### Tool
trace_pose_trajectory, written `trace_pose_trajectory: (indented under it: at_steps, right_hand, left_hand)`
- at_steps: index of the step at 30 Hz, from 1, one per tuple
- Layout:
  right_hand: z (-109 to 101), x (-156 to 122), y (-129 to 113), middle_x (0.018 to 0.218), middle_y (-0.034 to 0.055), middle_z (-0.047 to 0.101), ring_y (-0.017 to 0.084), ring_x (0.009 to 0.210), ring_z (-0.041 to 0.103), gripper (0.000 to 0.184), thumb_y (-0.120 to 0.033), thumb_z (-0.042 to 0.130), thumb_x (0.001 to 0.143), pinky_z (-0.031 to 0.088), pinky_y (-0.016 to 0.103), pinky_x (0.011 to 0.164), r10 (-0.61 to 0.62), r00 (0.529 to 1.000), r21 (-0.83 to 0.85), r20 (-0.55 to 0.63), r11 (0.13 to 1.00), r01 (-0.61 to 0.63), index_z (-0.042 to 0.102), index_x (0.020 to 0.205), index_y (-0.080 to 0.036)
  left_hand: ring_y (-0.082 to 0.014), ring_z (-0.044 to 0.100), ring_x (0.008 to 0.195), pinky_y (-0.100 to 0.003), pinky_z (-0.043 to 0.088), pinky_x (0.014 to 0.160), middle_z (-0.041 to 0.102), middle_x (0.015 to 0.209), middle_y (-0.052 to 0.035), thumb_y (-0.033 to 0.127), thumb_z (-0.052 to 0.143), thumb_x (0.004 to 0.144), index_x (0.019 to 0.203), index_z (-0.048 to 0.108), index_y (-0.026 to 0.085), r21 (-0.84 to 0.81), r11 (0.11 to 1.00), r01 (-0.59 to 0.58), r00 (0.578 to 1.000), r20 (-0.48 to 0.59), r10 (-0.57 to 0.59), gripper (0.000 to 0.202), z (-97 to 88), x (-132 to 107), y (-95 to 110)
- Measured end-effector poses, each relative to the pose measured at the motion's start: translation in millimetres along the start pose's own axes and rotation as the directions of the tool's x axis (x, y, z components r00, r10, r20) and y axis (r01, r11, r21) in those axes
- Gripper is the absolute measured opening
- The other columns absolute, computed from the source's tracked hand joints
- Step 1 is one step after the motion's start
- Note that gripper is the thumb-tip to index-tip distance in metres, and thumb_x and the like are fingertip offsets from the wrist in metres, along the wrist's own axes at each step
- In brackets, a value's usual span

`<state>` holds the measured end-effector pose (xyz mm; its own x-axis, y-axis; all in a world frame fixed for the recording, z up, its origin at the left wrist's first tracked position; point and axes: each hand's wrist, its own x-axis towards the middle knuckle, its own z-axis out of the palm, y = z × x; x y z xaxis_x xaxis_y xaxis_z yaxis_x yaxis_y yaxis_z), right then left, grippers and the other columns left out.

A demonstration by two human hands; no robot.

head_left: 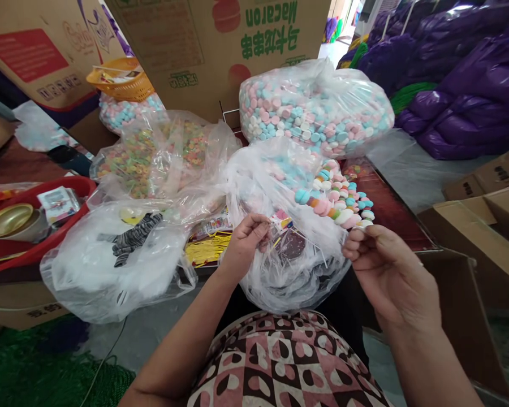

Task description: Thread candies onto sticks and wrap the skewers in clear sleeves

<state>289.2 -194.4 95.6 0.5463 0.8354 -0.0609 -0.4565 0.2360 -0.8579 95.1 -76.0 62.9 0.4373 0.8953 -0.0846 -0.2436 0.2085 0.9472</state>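
My right hand [394,277] pinches the near end of a candy skewer [322,206], threaded with pink, blue, white and orange pieces. More candy skewers [356,198] lie just beyond it, on a crumpled clear plastic bag [258,175]. Over the bag's left side, the fingers of my left hand [248,243] are curled together; what they hold, if anything, is hidden. Close to those fingertips is a small pink and yellow printed piece [282,219]. The bag's near part sags over the table edge in front of my lap.
Behind stand a large bag of pastel candies [314,107], a bag of ring-shaped candies [165,150] and a cardboard box [220,51]. Yellow twist ties [206,249] lie left of centre. A red basin [74,226] sits far left; open cartons [445,294] stand at right.
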Motion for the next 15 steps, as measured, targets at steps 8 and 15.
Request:
trace_pose_trajectory:
  at_steps: [8,15]
  right_hand:
    - [26,-17,37,0.087,0.0040,0.078,0.020,0.077,0.071,0.008,-0.031,0.072,0.082,0.057,0.036,0.070,-0.070,0.991,-0.063,0.112,0.995,0.077,0.079,0.086,-0.027]
    - [7,-28,55,0.108,0.0036,0.075,0.020,0.086,0.069,0.019,-0.024,0.066,0.090,0.056,0.036,0.080,-0.157,0.936,-0.356,0.316,0.894,0.271,0.079,0.102,-0.032]
  left_hand:
    - [-0.0072,0.038,0.050,-0.022,0.026,0.045,0.049,0.063,0.0036,0.069,0.062,0.080,0.116,0.063,0.018,0.025,0.997,0.072,0.962,0.263,-0.076,0.063,16.7,-11,3]
    - [-0.0109,0.058,0.073,-0.021,0.047,0.068,0.066,0.085,-0.0015,0.052,0.081,0.071,0.097,0.073,0.016,-0.138,0.976,0.169,0.977,0.157,-0.147,0.045,15.7,-1,1]
